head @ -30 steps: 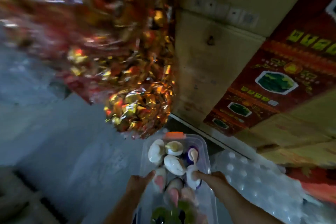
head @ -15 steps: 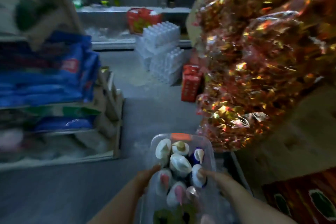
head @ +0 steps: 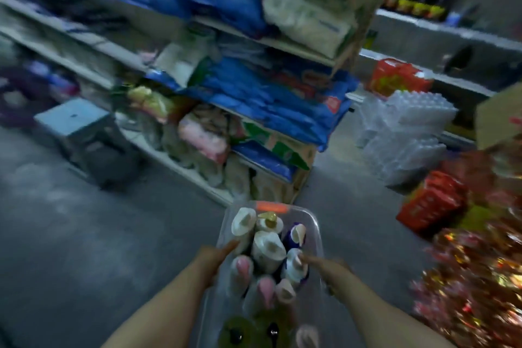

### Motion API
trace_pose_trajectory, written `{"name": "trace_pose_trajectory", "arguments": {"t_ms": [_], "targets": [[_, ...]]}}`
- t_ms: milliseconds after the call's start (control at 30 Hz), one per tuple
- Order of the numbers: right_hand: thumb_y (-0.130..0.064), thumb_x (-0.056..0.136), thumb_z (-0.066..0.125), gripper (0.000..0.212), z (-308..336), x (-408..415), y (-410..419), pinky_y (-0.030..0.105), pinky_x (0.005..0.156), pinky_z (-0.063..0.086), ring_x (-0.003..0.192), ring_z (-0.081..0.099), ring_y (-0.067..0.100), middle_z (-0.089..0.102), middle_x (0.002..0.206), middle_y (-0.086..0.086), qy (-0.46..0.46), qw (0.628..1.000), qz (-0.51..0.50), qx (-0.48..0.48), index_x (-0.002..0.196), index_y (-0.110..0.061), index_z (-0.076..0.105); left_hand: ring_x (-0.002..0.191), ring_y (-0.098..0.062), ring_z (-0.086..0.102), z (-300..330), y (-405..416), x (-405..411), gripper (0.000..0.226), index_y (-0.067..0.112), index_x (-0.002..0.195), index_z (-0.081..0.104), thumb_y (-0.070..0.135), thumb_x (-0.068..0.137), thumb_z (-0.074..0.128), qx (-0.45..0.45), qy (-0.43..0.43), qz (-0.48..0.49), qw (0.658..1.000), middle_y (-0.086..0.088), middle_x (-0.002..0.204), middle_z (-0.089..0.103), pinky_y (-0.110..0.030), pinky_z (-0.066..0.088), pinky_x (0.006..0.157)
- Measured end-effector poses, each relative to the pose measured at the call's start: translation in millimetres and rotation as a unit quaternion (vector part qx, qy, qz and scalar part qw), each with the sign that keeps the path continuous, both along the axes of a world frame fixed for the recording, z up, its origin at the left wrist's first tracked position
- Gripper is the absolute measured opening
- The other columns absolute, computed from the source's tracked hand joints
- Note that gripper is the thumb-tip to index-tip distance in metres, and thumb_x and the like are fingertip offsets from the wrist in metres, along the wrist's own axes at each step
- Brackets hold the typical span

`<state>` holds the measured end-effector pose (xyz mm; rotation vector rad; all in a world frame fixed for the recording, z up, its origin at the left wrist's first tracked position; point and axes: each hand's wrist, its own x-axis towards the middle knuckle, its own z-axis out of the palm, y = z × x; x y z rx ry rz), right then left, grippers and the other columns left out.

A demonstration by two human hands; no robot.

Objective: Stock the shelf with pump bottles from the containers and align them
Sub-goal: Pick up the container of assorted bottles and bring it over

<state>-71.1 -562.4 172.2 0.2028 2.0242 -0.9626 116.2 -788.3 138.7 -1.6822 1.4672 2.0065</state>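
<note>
I carry a clear plastic container (head: pixel 312 219) with an orange latch in front of me, above the grey floor. Several pump bottles (head: pixel 268 248) stand in it, white, purple and green, with white, pink and gold pump heads. My left hand (head: pixel 213 260) grips the container's left side, thumb over the rim. On the right side my right hand (head: pixel 329 270) holds the rim in the same way. The whole view is blurred by motion.
A shelf unit (head: pixel 254 110) stacked with blue, white and pink soft packs stands ahead on the left. A grey stool (head: pixel 76 127) sits on the floor before it. Shrink-wrapped water bottle packs (head: pixel 406 133), red cartons (head: pixel 432 203) and shiny red-gold packets (head: pixel 480 277) line the right.
The view has swung left, from cardboard boxes and hanging foil packets to the aisle and the shelf unit. Both hands keep the same hold on the container.
</note>
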Motion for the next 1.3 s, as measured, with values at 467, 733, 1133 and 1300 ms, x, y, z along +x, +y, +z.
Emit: {"name": "trace_pose_trajectory", "arguments": {"t_ms": [467, 733, 1133, 1300], "targets": [[-0.052, 0.067, 0.087, 0.102, -24, 36, -308, 0.035, 0.079, 0.051, 0.092, 0.056, 0.027, 0.055, 0.109, 0.011, -0.073, 0.957, 0.282, 0.012, 0.145, -0.006, 0.042, 0.068, -0.014, 0.057, 24, -174, 119, 0.068, 0.018, 0.112, 0.06, 0.065, 0.066, 0.078, -0.027, -0.027, 0.255, 0.966, 0.001, 0.084, 0.063, -0.021, 0.044, 0.052], [-0.045, 0.063, 0.091, 0.092, -23, 26, -514, 0.037, 0.086, 0.052, 0.106, 0.06, 0.028, 0.062, 0.12, 0.015, -0.035, 0.918, 0.394, -0.041, 0.134, 0.0, 0.054, 0.12, -0.039, 0.055, 26, -289, 116, 0.092, 0.004, 0.135, 0.051, 0.062, 0.069, 0.079, -0.04, -0.054, 0.42, 0.905, -0.02, 0.134, 0.057, -0.048, 0.048, 0.096], [-0.063, 0.033, 0.091, 0.118, -31, 86, -792, 0.026, 0.044, 0.039, 0.058, 0.048, 0.017, 0.051, 0.079, 0.005, 0.023, 0.88, 0.474, 0.03, 0.13, -0.008, 0.052, 0.077, -0.031, 0.061, -6, -523, 187, 0.101, 0.003, 0.136, 0.053, 0.069, 0.065, 0.078, 0.004, -0.003, 0.475, 0.88, -0.023, 0.098, 0.066, -0.042, 0.054, 0.085], [-0.062, 0.029, 0.093, 0.118, -28, 121, -903, 0.025, 0.039, 0.035, 0.055, 0.043, 0.015, 0.047, 0.075, 0.003, 0.011, 0.898, 0.439, 0.026, 0.125, -0.007, 0.053, 0.129, -0.043, 0.05, 0, -652, 224, 0.11, 0.0, 0.145, 0.041, 0.07, 0.067, 0.075, -0.019, 0.005, 0.462, 0.887, -0.026, 0.123, 0.058, -0.053, 0.032, 0.108]]}}
